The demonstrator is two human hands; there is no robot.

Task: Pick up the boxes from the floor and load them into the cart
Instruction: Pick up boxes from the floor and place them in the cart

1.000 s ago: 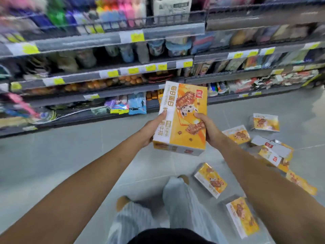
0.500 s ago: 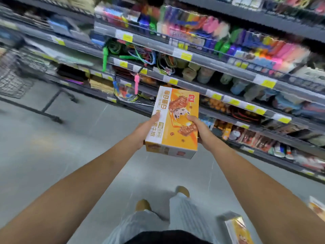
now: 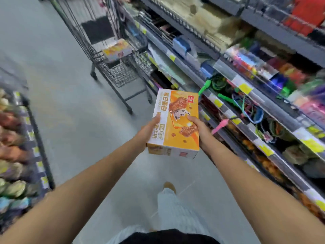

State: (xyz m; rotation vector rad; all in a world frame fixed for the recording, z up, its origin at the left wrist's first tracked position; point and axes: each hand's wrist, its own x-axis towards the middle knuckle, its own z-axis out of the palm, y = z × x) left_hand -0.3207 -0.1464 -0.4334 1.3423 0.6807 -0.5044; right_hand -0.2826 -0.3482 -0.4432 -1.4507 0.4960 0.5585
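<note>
1. The cart [image 3: 116, 74] stands by the shelves [image 3: 246, 88]. One far box [image 3: 117, 49] lies in it.
2. The near box [image 3: 177, 124] is up in the air, short of the cart. The left hand [image 3: 149, 131] grips its left side and the right hand [image 3: 200, 131] grips its right.
3. Two boxes, one cart.

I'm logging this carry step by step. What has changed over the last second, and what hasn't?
The person has turned left, away from the scattered boxes, which are now out of view. The cart has come into view ahead, with one loaded box already inside. Unchanged: the left hand and right hand still grip the orange box by its sides at the same height; nothing was let go.
</note>
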